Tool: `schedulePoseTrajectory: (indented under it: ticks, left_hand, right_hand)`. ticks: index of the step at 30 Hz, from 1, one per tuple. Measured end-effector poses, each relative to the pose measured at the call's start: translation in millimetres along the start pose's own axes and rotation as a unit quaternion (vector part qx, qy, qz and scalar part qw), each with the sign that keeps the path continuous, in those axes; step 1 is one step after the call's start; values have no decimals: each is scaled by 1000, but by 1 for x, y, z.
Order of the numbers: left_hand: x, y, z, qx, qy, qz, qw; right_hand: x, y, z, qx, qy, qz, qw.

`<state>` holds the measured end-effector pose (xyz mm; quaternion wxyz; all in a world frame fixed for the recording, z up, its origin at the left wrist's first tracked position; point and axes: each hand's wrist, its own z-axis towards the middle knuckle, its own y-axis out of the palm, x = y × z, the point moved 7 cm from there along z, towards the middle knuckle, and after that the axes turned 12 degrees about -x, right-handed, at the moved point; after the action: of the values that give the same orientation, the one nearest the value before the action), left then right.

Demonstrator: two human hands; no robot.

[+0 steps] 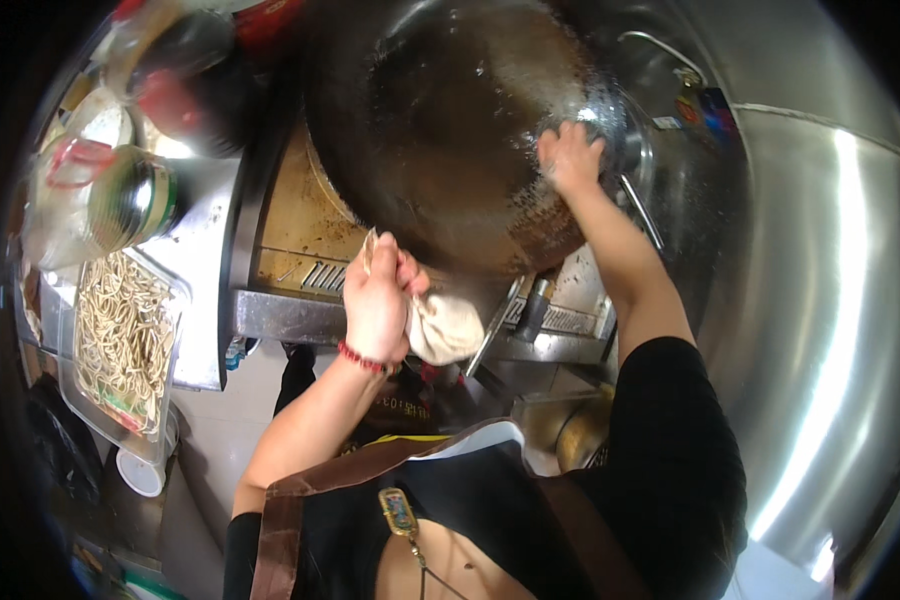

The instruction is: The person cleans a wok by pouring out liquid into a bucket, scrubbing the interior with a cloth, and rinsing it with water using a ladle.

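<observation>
A large dark wok (450,142) fills the upper middle of the view. Its inner surface is wet, with brown worn patches. My left hand (379,292) grips a folded off-white cloth (446,330) by the wok's near left rim. Whether the cloth wraps a handle or the rim is hidden by my fingers. Over the wok's right inner wall is my right hand (572,159), fingers spread, with nothing seen in it. It looks slightly blurred, and I cannot tell if the fingertips touch the metal.
Left of the stove (292,202), a clear plastic tray (166,405) holds brownish noodle-like strands (124,330) beside a large plastic jug (131,191). A metal faucet (667,49) curves at the upper right. A grey knob-like handle (532,319) stands at the stove's front.
</observation>
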<state>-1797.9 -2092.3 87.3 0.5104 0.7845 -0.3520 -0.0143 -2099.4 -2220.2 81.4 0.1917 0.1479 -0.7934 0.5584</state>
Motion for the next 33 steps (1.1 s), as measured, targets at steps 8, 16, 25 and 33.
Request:
schedulePoseTrajectory:
  ticks: [8, 16, 25, 33]
  left_hand:
    - [-9, 14, 18, -14, 17, 14, 1000]
    - [0, 5, 11, 0, 3, 7, 1000]
    - [9, 5, -3, -15, -5, 29, 999]
    - [7, 10, 11, -9, 24, 33, 999]
  right_hand:
    - [-113, -12, -87, -195, 15, 268, 943]
    - [-22, -7, -108, -205, -50, 166, 963]
    - [60, -37, 42, 75, 40, -95, 992]
    - [-25, 12, -18, -112, 66, 71, 989]
